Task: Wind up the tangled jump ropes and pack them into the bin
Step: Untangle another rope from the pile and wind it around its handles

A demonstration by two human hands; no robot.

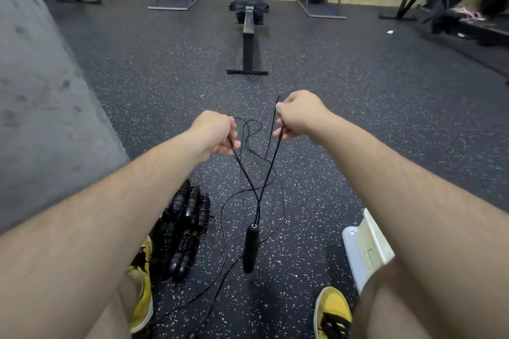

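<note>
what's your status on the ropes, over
Left hand and right hand each grip a strand of rope, handle hanging below. Rope tangled, slack on floor. Bin near right foot, wound pile near left.

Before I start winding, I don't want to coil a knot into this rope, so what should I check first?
1. Left hand grips the cord: ok.
2. Right hand grips the cord: ok.
3. Cord free of tangles: not ok; thin strands loop and cross between the hands.
4. Black handle in sight at the strands' lower end: ok.
5. Second handle located: cannot tell.
6. Bin by the right leg has room: cannot tell; only part of it shows.
</note>
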